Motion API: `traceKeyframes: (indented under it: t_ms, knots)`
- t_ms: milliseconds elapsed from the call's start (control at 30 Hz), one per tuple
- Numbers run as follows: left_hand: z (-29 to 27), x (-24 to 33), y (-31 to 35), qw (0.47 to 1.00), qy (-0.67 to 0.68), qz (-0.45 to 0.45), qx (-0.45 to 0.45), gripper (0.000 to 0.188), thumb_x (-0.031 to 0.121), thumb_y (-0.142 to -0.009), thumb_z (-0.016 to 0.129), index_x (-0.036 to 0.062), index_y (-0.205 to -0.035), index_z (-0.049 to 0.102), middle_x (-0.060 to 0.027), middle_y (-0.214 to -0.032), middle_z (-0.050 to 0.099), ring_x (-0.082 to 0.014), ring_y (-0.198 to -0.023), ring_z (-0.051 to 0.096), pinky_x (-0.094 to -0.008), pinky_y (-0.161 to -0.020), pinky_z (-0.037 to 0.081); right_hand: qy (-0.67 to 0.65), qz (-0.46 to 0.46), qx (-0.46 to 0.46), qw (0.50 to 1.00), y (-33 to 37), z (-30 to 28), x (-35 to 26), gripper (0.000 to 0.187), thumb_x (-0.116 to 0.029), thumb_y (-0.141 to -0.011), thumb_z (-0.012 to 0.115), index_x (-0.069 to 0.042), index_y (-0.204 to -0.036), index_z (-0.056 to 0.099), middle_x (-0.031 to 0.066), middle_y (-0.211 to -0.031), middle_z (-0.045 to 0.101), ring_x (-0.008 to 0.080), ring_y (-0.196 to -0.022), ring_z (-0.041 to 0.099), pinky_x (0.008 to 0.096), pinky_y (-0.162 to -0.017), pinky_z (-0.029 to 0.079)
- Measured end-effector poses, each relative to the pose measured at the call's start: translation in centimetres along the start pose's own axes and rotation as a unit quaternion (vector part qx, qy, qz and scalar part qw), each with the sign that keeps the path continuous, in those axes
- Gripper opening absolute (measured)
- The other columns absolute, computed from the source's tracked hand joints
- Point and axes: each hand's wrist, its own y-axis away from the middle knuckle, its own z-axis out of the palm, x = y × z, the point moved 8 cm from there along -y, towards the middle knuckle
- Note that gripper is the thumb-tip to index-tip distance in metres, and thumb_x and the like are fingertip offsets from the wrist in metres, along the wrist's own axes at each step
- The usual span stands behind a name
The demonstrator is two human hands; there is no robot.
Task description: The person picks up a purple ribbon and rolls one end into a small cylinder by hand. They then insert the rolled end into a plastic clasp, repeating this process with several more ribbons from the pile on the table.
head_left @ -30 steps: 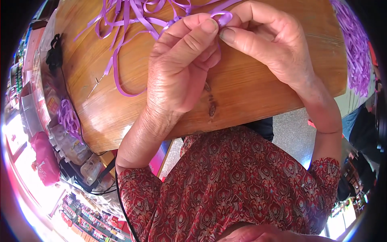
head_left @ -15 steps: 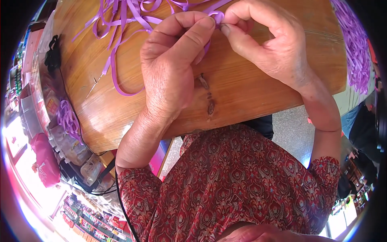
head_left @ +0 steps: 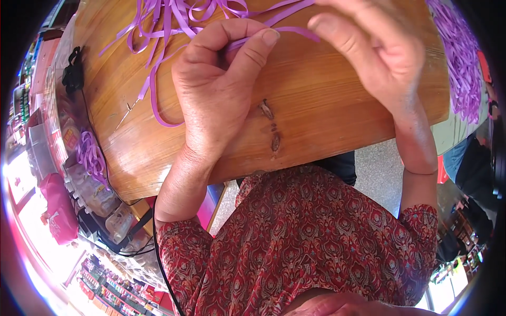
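Observation:
My left hand (head_left: 215, 87) pinches a narrow purple ribbon (head_left: 298, 31) between thumb and curled fingers above the wooden table. One end of the ribbon sticks out to the right past the thumb tip. A loop of purple ribbon (head_left: 154, 102) hangs out on the other side of that hand and lies on the wood. My right hand (head_left: 377, 55), somewhat smeared by motion, is raised just right of the ribbon's end, its thumb and fingers apart and nothing seen in them. A tangle of purple ribbons (head_left: 167, 21) lies at the far edge, beyond my left hand.
The wooden table (head_left: 327, 116) has dark knots in its surface. A thick bunch of purple ribbons (head_left: 461, 68) hangs at its right side. At the left are a black cable (head_left: 74, 71), another purple bundle (head_left: 90, 155), clear packages and a pink bag (head_left: 57, 208).
My right hand has let go of the ribbon and moved away to the right, its fingers opening. The small loop between my hands is now a straight free end. My left hand has shifted slightly left.

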Motion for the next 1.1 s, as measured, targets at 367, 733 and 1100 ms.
traceKeyframes:
  t_ms: [367, 733, 1100]
  knots:
    - [-0.4, 2.3, 0.2, 0.957, -0.225, 0.182, -0.013, 0.008, -0.002, -0.082, 0.065, 0.0028, -0.089, 0.064, 0.0027, -0.079, 0.061, -0.0035, -0.07, 0.053, -0.015, -0.062, 0.041, -0.102, 0.08, -0.067, 0.989, 1.6, 3.5, 2.5, 0.007, -0.001, -0.081, 0.064, 0.003, -0.087, 0.064, 0.0036, -0.073, 0.057, 0.0088, -0.068, 0.052, 0.0219, -0.061, 0.041]
    - [-0.4, 1.6, -0.6, 0.989, -0.095, 0.111, -0.008, 0.01, -0.004, -0.08, 0.065, 0.0026, -0.088, 0.064, 0.0041, -0.077, 0.058, -0.0013, -0.068, 0.049, -0.0145, -0.06, 0.038, -0.253, 0.184, -0.164, 0.936, 2.5, 4.0, 4.2, 0.008, -0.002, -0.082, 0.063, 0.001, -0.088, 0.066, 0.0048, -0.078, 0.061, 0.0089, -0.069, 0.053, 0.0222, -0.063, 0.042]
    - [1.3, -0.5, 0.1, 0.992, 0.115, 0.04, -0.044, 0.011, -0.004, -0.084, 0.061, -0.0004, -0.095, 0.061, -0.0001, -0.086, 0.062, -0.0024, -0.077, 0.054, -0.0157, -0.069, 0.044, -0.489, 0.277, -0.046, 0.826, 3.3, 5.6, 5.4, 0.026, -0.006, -0.081, 0.065, 0.001, -0.106, 0.063, 0.0077, -0.093, 0.064, 0.0138, -0.081, 0.055, 0.027, -0.072, 0.044]
